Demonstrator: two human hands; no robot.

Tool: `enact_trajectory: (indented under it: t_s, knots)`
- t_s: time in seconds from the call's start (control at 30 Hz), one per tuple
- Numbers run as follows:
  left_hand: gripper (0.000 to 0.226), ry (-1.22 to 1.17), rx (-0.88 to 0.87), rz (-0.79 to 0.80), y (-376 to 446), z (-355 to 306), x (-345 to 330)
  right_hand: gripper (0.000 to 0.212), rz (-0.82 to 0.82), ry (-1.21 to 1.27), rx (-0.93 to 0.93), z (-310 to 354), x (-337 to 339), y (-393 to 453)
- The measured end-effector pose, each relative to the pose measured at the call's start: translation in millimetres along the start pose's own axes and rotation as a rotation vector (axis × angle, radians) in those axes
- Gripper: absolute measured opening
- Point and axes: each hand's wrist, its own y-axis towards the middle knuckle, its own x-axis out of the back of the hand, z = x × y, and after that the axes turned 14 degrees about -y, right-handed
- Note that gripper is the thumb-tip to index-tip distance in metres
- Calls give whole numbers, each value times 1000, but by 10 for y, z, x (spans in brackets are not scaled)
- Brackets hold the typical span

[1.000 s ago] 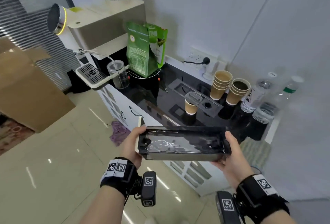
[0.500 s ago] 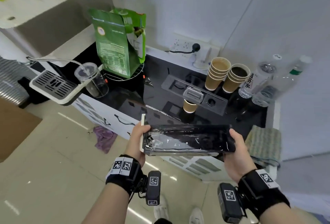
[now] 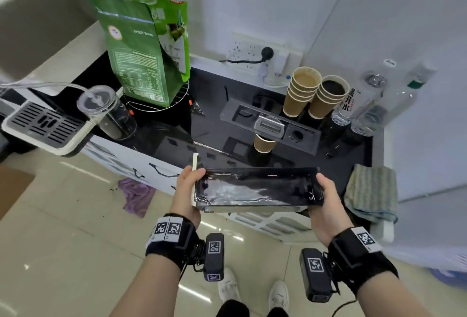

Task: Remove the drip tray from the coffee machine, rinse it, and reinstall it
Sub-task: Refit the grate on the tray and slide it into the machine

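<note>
A glossy black countertop (image 3: 207,124) on a white cabinet stands against pale grey walls over a cream tiled floor (image 3: 63,240). At ten o'clock a green foil pouch (image 3: 146,48) stands on a wire rack, with a clear lidded jar (image 3: 106,111) and a slotted white grate (image 3: 43,124) further left; at one o'clock are two stacks of brown paper cups (image 3: 313,94) and clear water bottles (image 3: 374,99). The long black plastic drip tray (image 3: 257,189), wet inside, is held level over the counter's front edge: the left hand (image 3: 187,192) grips its left end, the right hand (image 3: 326,203) grips its right end. Since half a second ago the view has closed in; the tray sits nearer the counter.
</note>
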Motion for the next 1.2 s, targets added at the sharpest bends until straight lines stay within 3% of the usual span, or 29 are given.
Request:
enact_trajectory:
  t_s: [0.13,0.43,0.7,0.9,1.03,1.2]
  knots:
    - [124,1,-25,25,-22,-42,-196,47,-35,22,30,103,88,4]
    - [122,6,-31,50,15,75,-523,43,-69,91,48,232,350,38]
    - [121,13,-91,-53,38,-121,-799,45,-25,80,55,435,352,272]
    - [137,27,-109,-72,127,-121,-887,47,-1,102,38,481,394,388]
    - [166,19,-148,-82,151,-110,-937,48,-3,133,8,489,420,441]
    - [153,23,-227,-147,134,-131,-1109,51,0,166,-11,498,461,467]
